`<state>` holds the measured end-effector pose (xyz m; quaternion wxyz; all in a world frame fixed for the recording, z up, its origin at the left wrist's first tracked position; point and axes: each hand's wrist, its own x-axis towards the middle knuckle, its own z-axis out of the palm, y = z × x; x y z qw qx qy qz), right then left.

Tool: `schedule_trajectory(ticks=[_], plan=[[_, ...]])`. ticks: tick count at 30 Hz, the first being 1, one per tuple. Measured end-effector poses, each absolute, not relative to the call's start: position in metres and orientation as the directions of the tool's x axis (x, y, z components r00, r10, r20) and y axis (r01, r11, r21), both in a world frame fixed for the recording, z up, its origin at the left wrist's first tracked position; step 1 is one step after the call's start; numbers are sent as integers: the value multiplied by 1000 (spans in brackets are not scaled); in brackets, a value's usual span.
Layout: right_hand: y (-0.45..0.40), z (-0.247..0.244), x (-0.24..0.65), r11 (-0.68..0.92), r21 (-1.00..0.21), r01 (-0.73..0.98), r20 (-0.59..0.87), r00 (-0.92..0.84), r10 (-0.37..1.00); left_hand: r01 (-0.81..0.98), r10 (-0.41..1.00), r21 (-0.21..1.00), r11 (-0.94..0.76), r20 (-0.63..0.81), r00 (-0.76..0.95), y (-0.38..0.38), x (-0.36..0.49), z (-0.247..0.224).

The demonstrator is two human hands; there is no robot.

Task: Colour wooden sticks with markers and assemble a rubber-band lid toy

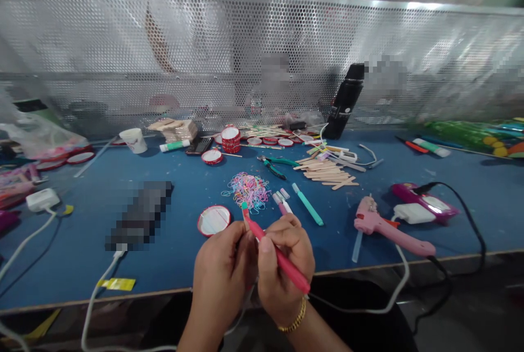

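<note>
My right hand (282, 264) grips a red marker (292, 271), pointed up and left at a small stick with a green tip (244, 207). My left hand (223, 273) pinches this stick; its lower part is hidden behind the fingers. Red colour shows just under the green tip, where the marker's nib meets or nearly meets it. Just beyond the hands lie a round, red-rimmed disc (214, 220), a heap of coloured rubber bands (249, 191), pink and white markers (282, 203) and a turquoise marker (308, 204).
A pink glue gun (393, 232) with its cable lies at right, near a purple device (442, 209). A phone (141, 214) charges at left. Wooden sticks (327, 172), pliers (273, 167), stacked red-rimmed discs (231, 140), a paper cup (133, 141) and a black bottle (346, 103) stand farther back.
</note>
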<state>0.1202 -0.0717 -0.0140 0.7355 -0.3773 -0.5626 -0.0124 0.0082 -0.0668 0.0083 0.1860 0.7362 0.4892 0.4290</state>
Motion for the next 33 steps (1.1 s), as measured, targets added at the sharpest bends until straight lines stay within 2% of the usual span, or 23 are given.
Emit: schedule_trajectory(ticks=[14, 24, 33], plan=[[-69, -15, 118, 708, -561, 429, 811, 457, 366, 570, 889, 698, -434, 434, 145, -67, 8, 9], [-71, -13, 120, 701, -534, 473, 842, 374, 389, 568, 892, 702, -429, 428, 146, -68, 8, 11], [-70, -14, 119, 715, -557, 422, 814, 446, 371, 571, 903, 711, -411, 405, 145, -68, 8, 9]])
